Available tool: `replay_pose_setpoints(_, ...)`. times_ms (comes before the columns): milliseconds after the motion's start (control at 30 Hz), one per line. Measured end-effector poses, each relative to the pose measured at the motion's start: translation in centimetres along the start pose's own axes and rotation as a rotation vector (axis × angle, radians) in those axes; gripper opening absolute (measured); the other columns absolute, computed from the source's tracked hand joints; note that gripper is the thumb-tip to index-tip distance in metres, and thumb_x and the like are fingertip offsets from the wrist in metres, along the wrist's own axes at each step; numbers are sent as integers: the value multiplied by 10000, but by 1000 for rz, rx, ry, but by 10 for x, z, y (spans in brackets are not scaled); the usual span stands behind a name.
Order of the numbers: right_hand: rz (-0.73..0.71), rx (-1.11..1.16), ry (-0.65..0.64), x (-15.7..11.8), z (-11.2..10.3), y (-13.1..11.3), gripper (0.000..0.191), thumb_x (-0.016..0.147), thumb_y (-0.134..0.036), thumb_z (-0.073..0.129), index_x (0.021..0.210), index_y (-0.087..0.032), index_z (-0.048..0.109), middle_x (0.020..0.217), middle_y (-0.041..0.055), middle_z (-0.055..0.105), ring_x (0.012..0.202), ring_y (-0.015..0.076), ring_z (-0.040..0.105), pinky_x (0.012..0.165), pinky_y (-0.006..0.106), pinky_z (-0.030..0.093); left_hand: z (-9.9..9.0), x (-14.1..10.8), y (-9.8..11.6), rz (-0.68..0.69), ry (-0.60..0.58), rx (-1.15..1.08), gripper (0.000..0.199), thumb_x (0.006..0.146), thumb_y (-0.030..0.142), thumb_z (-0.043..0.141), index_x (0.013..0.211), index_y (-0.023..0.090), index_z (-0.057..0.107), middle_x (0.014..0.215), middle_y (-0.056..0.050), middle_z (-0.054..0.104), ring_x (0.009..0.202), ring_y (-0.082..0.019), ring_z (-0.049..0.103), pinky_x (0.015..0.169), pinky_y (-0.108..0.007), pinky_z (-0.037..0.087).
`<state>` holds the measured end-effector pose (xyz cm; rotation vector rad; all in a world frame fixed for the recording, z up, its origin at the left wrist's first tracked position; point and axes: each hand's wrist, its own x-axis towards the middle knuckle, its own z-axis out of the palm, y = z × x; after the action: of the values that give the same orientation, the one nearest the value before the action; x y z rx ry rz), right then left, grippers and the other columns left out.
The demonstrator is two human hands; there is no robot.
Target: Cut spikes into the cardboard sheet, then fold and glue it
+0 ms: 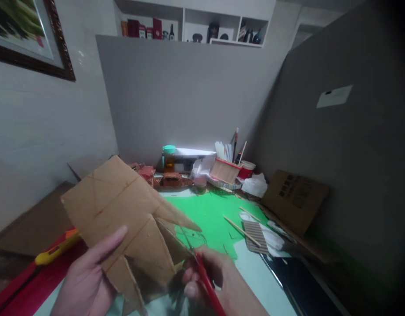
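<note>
My left hand (90,276) grips a piece of brown cardboard (120,206), its thumb lying across the near face and the other fingers hidden behind. Pencil-like lines cross the cardboard, and flaps are cut and bent along its lower right side, with a long pointed strip at the right. My right hand (215,272) is closed around a red-handled tool (205,276) with a thin pointed metal tip; its exact kind is unclear. That tip lies beside the cardboard's right flaps, and I cannot tell whether it touches them.
A green sheet (202,210) covers part of the white tabletop. Wooden sticks (242,230), a corrugated cardboard scrap (254,237) and a dark flat device (298,281) lie right. Behind stand a pen box (225,171) and a teal-lidded jar (169,160). A yellow-handled tool (57,249) lies left.
</note>
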<state>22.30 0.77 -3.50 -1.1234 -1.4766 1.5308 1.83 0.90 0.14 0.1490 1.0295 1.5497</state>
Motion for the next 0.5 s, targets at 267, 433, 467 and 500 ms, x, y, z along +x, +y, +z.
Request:
replay_pose_setpoints(267, -276, 56, 226, 5, -9, 17, 484, 684, -545, 817, 937, -192, 605, 910, 78, 682, 801, 227, 647, 698, 300, 510, -6, 4, -8, -13, -48, -18, 577, 795, 31, 628, 1365, 90, 559, 884, -145, 820, 820, -374, 775, 662, -453, 674)
replay_pose_setpoints(433, -347, 198, 356, 3, 0, 17, 581, 680, -582, 821, 1034, -222, 534, 910, 76, 671, 814, 239, 655, 752, 338, 529, -10, 6, -28, -117, -154, 77, 612, 762, 112, 753, 1348, 127, 578, 1031, -147, 804, 1001, -368, 739, 845, -481, 635)
replay_pose_setpoints(467, -334, 166, 371, 3, 2, 17, 552, 711, -581, 796, 1031, -218, 530, 888, 67, 661, 790, 228, 650, 742, 333, 532, -9, 5, -31, -117, -162, 88, 601, 768, 118, 752, 1343, 123, 579, 1037, -148, 803, 1007, -365, 738, 853, -481, 632)
replay_pose_setpoints(500, -324, 118, 381, 2, 5, 17, 525, 741, -578, 767, 1031, -211, 528, 887, 63, 653, 782, 220, 646, 739, 327, 533, -9, 4, -33, -113, -166, 93, 583, 774, 112, 743, 1334, 110, 582, 1034, -154, 802, 998, -365, 741, 850, -487, 632)
